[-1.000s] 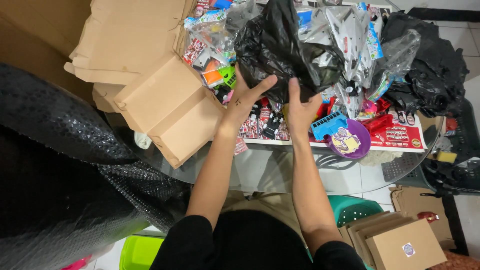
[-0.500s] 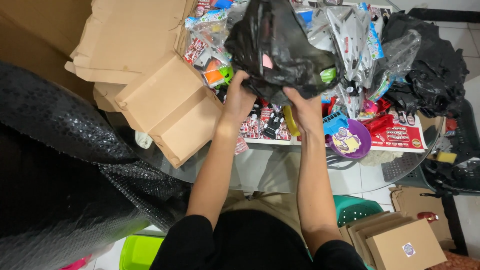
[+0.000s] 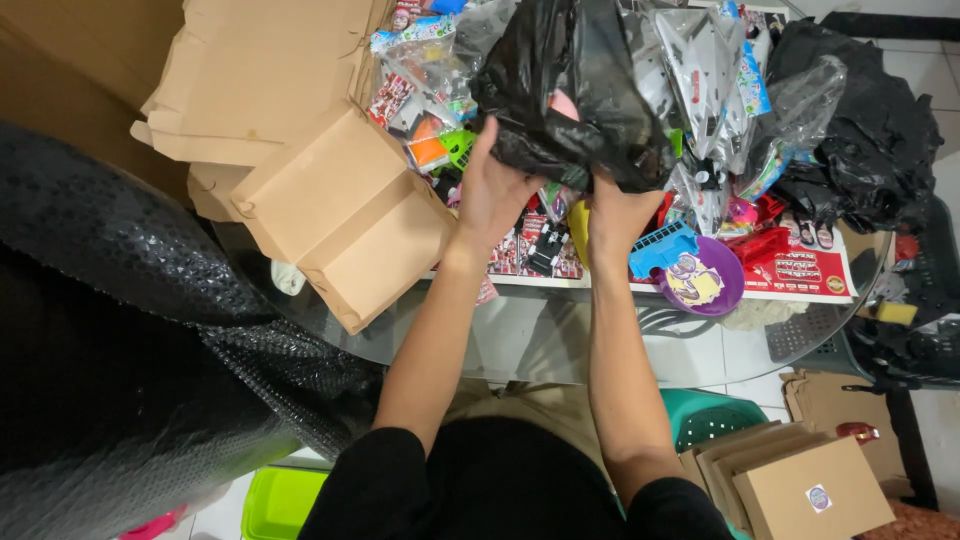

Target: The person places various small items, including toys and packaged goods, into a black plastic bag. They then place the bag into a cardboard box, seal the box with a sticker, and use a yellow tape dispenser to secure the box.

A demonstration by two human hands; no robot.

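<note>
Black plastic bag (image 3: pixel 570 95) bulges above both grips; left hand (image 3: pixel 495 190) and right hand (image 3: pixel 615 205) clutch its underside.

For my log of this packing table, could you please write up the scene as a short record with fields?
left hand: grips the left side of the black plastic bag
right hand: grips the bag's lower right part
bag: lifted above the pile of packaged toys
surface: glass table
left of hands: folded cardboard boxes
right of hands: purple round lid beside a blue toy
near left: black bubble wrap roll
</note>
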